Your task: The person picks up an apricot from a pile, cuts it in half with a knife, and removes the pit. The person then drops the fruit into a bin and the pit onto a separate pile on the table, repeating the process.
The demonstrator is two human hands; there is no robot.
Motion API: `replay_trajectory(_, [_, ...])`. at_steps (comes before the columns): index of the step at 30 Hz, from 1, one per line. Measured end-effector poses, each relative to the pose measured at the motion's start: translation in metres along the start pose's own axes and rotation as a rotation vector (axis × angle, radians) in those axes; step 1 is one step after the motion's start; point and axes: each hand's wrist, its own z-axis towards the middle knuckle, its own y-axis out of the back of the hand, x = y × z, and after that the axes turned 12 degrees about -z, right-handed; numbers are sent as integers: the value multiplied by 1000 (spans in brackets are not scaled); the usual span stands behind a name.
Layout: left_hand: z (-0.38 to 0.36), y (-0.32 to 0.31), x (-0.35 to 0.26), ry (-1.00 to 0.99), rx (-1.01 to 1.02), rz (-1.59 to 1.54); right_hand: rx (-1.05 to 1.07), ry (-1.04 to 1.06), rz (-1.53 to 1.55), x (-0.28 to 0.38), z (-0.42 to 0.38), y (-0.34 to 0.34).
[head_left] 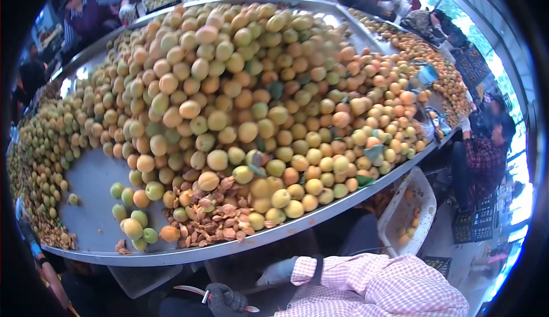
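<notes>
Near the pale-gloved hand (278, 272) (can't tell its grip), the dark-gloved hand (225, 300) is clamped on a curved knife (190, 289), best angled away.

Head camera: worn on the head, pointed forward and down
Metal table (106, 194): overlooked from its near side, at close range
Checkered sleeve (343, 270): seen up close, at bottom

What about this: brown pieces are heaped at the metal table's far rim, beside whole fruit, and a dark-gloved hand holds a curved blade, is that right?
No: the head view shows the brown pieces heaped at the metal table's near rim, not the far one. They are beside whole fruit, and the dark-gloved hand holds a curved blade.
</notes>
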Motion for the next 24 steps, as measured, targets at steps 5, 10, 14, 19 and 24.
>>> replay_trajectory(5, [-1, -17, 28, -425, -33, 358, -719, -23, 1197, 106, -51, 95])
replay_trajectory(10, [-6, -60, 38, -428, 37, -142, -1297, -619, -392, 74, -135, 139])
replay_trajectory(14, [-11, -68, 44, -396, 39, -60, -1162, -968, -1003, 16, -184, 164])
replay_trajectory(19, [-7, -84, 53, -308, 36, 53, -642, -1354, -761, 10, -187, 185])
replay_trajectory(24, [-4, -96, 67, -320, 36, 121, -899, -1148, -726, 4, -211, 168])
